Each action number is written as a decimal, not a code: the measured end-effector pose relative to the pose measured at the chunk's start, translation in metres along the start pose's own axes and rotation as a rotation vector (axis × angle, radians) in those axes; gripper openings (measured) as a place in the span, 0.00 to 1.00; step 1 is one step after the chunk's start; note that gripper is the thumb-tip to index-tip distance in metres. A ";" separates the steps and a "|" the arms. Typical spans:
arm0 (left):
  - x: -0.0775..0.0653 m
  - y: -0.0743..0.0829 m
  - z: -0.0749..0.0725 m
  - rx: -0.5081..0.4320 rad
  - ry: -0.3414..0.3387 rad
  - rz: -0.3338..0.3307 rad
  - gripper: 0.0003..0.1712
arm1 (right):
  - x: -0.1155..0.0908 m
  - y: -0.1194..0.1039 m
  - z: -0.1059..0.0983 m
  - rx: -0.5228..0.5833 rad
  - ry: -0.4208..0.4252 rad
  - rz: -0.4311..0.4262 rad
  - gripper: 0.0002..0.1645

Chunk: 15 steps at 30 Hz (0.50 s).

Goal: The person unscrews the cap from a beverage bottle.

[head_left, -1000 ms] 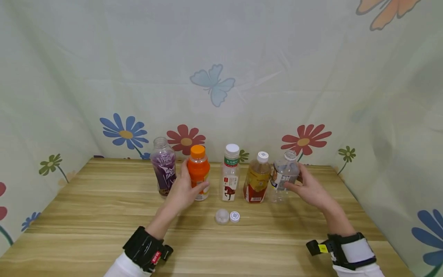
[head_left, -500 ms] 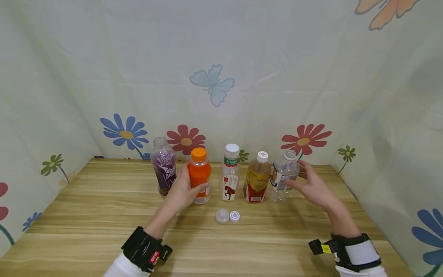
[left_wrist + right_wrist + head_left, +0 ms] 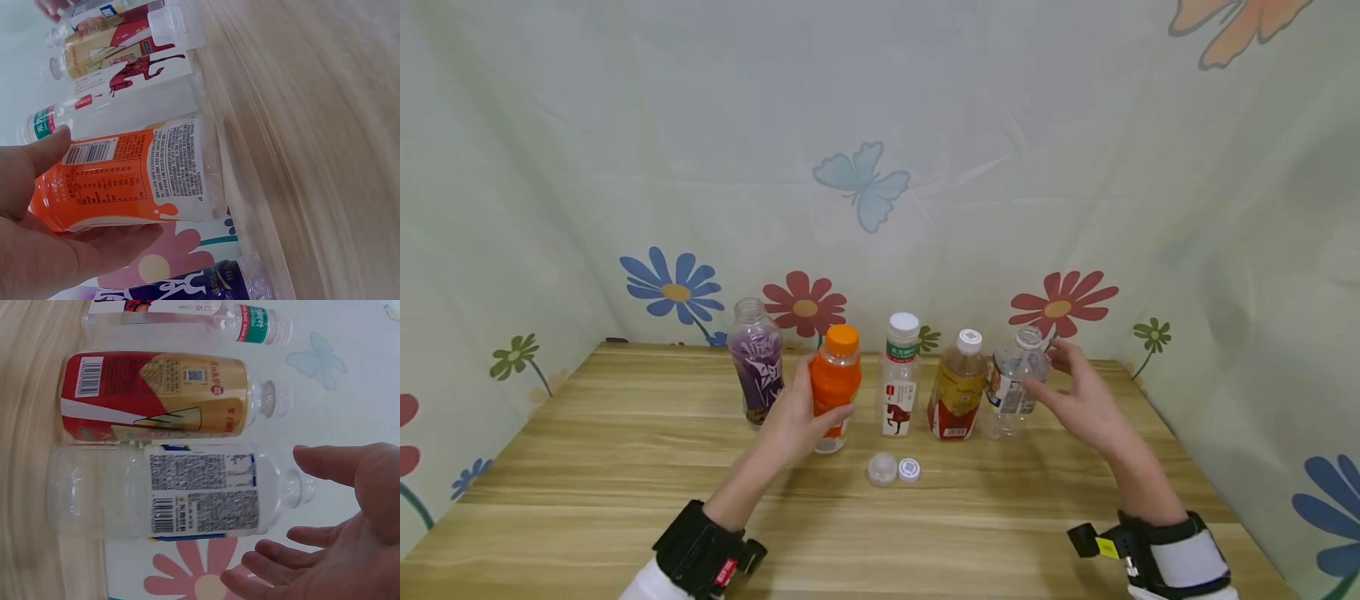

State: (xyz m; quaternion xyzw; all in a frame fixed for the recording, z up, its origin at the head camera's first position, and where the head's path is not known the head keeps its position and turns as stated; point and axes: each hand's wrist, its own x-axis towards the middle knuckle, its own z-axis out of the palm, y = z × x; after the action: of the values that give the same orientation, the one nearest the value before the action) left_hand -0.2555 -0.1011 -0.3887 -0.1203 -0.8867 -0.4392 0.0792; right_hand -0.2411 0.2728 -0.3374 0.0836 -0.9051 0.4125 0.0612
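My left hand grips an orange-capped bottle with an orange label, thumb on the near side and fingers round the far side. The bottle leans slightly to the right; whether its base touches the table I cannot tell. In the left wrist view its printed label faces the camera. My right hand is beside the clear uncapped bottle, fingers spread and apart from it in the right wrist view. That clear bottle stands upright on the table.
A purple uncapped bottle stands left of the orange one. To its right are a white-capped bottle with a horse label and a red-and-gold bottle. A clear cap and a white cap lie in front on the wooden table.
My left hand has brought the orange-capped bottle rightward and nearer, tilting it a little. My right hand has drawn back from the clear bottle and its fingers have opened.
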 end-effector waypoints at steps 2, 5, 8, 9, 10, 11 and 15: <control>-0.003 0.001 -0.001 0.003 0.004 0.010 0.47 | -0.002 -0.005 0.000 -0.005 0.033 -0.016 0.50; -0.006 0.003 -0.001 0.013 0.014 0.035 0.47 | -0.006 -0.013 0.001 -0.016 0.091 -0.050 0.48; -0.008 0.005 -0.002 0.019 0.025 0.058 0.47 | -0.009 -0.020 0.004 -0.041 0.171 -0.091 0.45; -0.009 0.006 -0.002 0.018 0.027 0.067 0.47 | -0.011 -0.022 0.005 -0.055 0.200 -0.106 0.43; -0.010 0.006 -0.002 0.018 0.029 0.075 0.46 | -0.013 -0.024 0.007 -0.066 0.228 -0.121 0.41; -0.011 0.007 -0.002 0.017 0.030 0.082 0.46 | -0.014 -0.027 0.008 -0.076 0.252 -0.138 0.39; -0.017 0.009 -0.003 0.028 0.036 0.121 0.48 | -0.021 -0.038 0.016 -0.112 0.303 -0.211 0.28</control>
State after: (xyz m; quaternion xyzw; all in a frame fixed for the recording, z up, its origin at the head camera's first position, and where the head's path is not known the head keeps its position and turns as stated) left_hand -0.2366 -0.1010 -0.3840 -0.1645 -0.8825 -0.4231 0.1232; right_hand -0.2136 0.2385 -0.3232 0.1114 -0.8933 0.3606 0.2442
